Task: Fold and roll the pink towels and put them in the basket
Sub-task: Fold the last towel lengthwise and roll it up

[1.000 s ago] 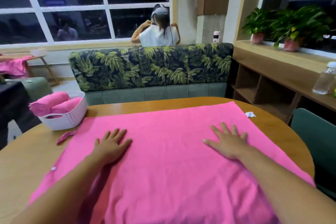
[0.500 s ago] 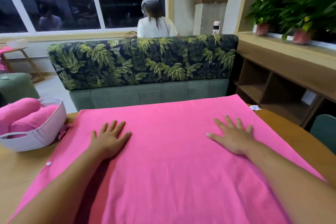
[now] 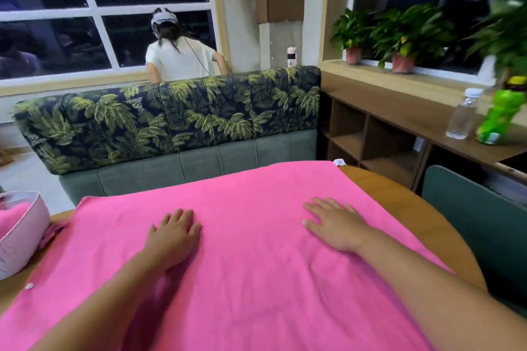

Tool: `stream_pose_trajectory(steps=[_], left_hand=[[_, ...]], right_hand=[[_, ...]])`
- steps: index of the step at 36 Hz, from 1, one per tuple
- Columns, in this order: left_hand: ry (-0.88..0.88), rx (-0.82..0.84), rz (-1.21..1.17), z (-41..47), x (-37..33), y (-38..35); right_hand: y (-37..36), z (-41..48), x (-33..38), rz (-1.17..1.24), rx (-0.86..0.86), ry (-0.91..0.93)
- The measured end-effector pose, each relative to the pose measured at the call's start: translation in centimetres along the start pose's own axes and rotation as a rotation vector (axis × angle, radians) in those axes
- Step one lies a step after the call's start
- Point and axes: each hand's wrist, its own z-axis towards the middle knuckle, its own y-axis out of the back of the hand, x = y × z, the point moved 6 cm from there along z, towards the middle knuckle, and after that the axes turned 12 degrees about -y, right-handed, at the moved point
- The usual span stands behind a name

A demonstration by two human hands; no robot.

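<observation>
A pink towel [image 3: 256, 279] is spread flat over the surface [image 3: 399, 202], a white tag [image 3: 339, 162] at its far corner too small to be read. The left hand [image 3: 172, 236] and right hand [image 3: 335, 225] are laid flat on it, fingers straight, nothing gripped. The basket [image 3: 20, 236] is seen at the left edge.

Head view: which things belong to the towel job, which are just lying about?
Job: spread pink towel, white basket, stowed pink towel, left hand, right hand.
Lying about: clear water bottle, green bottle, potted plants, palm-print sofa.
</observation>
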Motion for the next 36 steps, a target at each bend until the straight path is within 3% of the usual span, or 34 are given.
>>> stream_pose_trajectory(steps=[7,13,19,25,29,33,36], left_hand=[[-0.417,0.006,-0.043,-0.4,-18.2,-1.7],[-0.651,0.063,-0.057,-1.4,-27.7,-3.0],[-0.711,0.116,-0.049,-1.8,-31.2,-2.6],[-0.692,0.254,0.067,-1.7,-33.5,-1.0],[-0.635,0.335,0.174,-1.9,-36.3,0.1],[-0.727,0.350,0.137,-0.8,-37.9,0.1],[-0.752,0.337,0.163,-0.3,-38.8,-0.3]], right_hand=[[0.6,-9.7,-7.5,0.111,-0.124,-0.030],[0.4,-17.2,-14.1,0.252,-0.213,-0.174],[0.7,-21.3,-19.2,0.499,-0.307,-0.361],[0.3,-21.7,-21.3,0.648,-0.299,-0.425],[0.3,-21.6,-21.2,0.718,-0.266,-0.410],[0.5,-21.6,-21.0,0.728,-0.202,-0.382],[0.5,-22.1,-20.6,0.743,-0.128,-0.244]])
